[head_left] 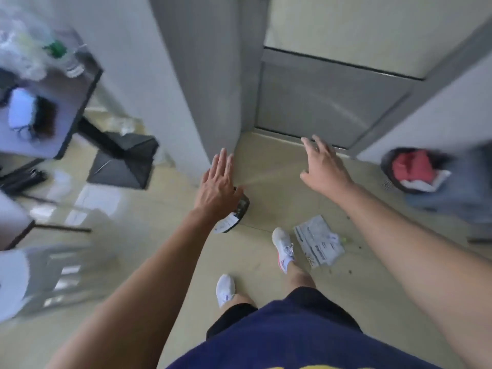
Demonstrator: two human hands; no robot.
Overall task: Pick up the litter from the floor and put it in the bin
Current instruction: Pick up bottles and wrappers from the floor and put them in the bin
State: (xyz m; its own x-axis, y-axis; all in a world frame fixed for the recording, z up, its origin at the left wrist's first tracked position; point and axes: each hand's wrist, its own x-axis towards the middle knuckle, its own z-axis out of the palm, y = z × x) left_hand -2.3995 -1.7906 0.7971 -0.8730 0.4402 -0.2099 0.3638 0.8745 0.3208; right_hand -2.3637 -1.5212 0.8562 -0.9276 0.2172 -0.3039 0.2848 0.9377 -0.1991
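Just beyond the right hand stands a shut door with a grey metal plate across its foot. Past the fingertips of the left hand rises a grey door post. Well to the left of that hand, a dark-edged table bears a green-capped bottle; nearer it, a black folded sheet lies on the floor. Below both hands are two white shoes, and far to the left a blurred grey chair

Print on the crumpled paper and bottle label is unreadable.
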